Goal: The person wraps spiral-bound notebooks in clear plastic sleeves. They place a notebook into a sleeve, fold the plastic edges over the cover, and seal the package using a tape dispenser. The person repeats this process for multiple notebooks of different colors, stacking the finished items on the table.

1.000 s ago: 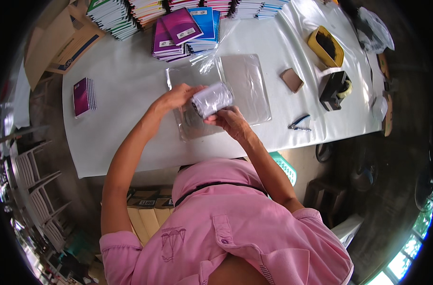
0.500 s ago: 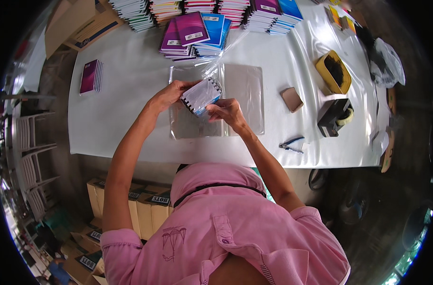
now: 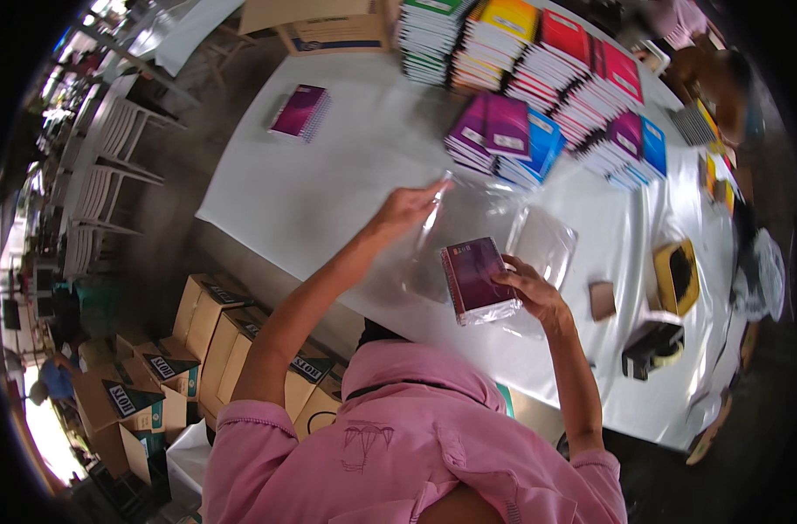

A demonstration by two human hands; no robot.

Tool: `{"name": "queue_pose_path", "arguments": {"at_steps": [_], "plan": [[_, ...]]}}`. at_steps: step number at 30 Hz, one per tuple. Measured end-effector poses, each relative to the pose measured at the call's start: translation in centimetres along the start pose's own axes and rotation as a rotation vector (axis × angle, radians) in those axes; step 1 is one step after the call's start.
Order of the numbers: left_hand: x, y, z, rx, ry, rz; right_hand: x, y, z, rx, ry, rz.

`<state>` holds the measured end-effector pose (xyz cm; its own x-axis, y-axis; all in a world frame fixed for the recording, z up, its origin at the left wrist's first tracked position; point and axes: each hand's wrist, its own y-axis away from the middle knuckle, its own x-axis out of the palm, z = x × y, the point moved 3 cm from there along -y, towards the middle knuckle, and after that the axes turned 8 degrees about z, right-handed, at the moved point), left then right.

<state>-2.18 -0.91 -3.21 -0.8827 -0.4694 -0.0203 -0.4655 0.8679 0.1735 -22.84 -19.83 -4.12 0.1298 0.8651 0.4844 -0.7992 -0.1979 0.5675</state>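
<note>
My right hand [image 3: 534,290] grips a small stack of spiral notebooks [image 3: 479,278], a purple cover facing up, thumb on top at its right edge. The stack is above the near part of the clear plastic bags [image 3: 545,234] lying on the table. My left hand [image 3: 407,212] pinches the upper left corner of a clear plastic bag [image 3: 468,203], which looks slightly lifted there. Beyond the bags, purple notebooks [image 3: 508,129] lie piled with blue notebooks [image 3: 534,150].
Tall stacks of green, yellow and red notebooks [image 3: 496,48] line the far side. A purple notebook stack [image 3: 299,113] sits far left. At right are a brown block [image 3: 602,300], a yellow container [image 3: 676,278] and a black tape dispenser [image 3: 652,348]. Cardboard boxes [image 3: 208,336] stand below the table.
My left hand has let go of the notebook stack and moved to the plastic bag. The stack, now purple side up, stays in my right hand. The head view has turned.
</note>
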Motion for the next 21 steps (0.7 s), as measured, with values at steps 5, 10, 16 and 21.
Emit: {"name": "queue_pose_path", "arguments": {"at_steps": [5, 10, 16, 21], "plan": [[-22.9, 3.8, 3.4, 0.232, -0.355, -0.714, 10.6, -9.0, 5.6, -0.227, -0.062, 0.042], [-33.5, 5.3, 0.2, -0.143, -0.078, -0.649, 20.6, -25.5, 13.7, -0.405, 0.033, -0.055], [-39.4, 3.8, 2.5, -0.32, -0.051, -0.459, 23.9, -39.9, 14.9, -0.453, 0.273, -0.173], [-37.5, 2.7, 2.9, -0.284, 0.067, -0.468, 24.3, -41.2, 12.4, -0.412, 0.224, -0.222]]}}
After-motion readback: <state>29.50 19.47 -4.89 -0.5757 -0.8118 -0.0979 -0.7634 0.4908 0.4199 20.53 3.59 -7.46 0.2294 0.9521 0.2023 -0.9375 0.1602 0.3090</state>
